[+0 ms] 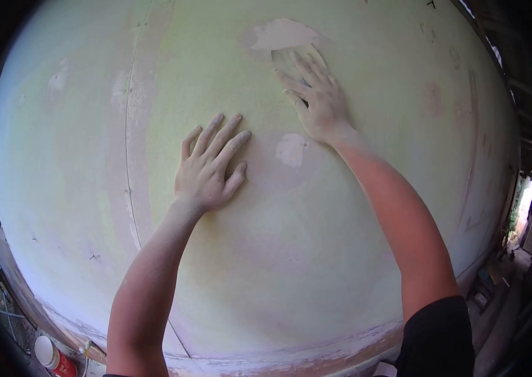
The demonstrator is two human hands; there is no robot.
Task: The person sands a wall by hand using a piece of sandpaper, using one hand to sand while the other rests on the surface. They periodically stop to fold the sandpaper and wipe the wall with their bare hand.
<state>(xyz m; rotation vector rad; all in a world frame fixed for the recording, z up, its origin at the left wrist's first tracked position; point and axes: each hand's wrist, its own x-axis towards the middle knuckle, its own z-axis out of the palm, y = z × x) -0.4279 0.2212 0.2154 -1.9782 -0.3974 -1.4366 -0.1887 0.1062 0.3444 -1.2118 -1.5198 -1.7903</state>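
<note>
A large pale green panel wall (266, 257) with whitish filler patches fills most of the head view. My left hand (206, 166) lies on it with fingers spread and nothing in them, coated in pale dust. Higher and to the right, my right hand (319, 100) presses a sheet of sandpaper (311, 52) against the surface, its fingers laid over the sheet. The sheet's upper edge touches a white filler patch (285, 33); most of the rest is hidden under my palm. Between and below the hands is a smaller filler patch (292, 149).
A vertical panel seam (128, 138) runs left of my left hand. A red and white bucket (55, 356) stands at the lower left, near the wall's bottom edge. Cluttered items (486, 292) lie at the right, beside a bright opening (522, 207).
</note>
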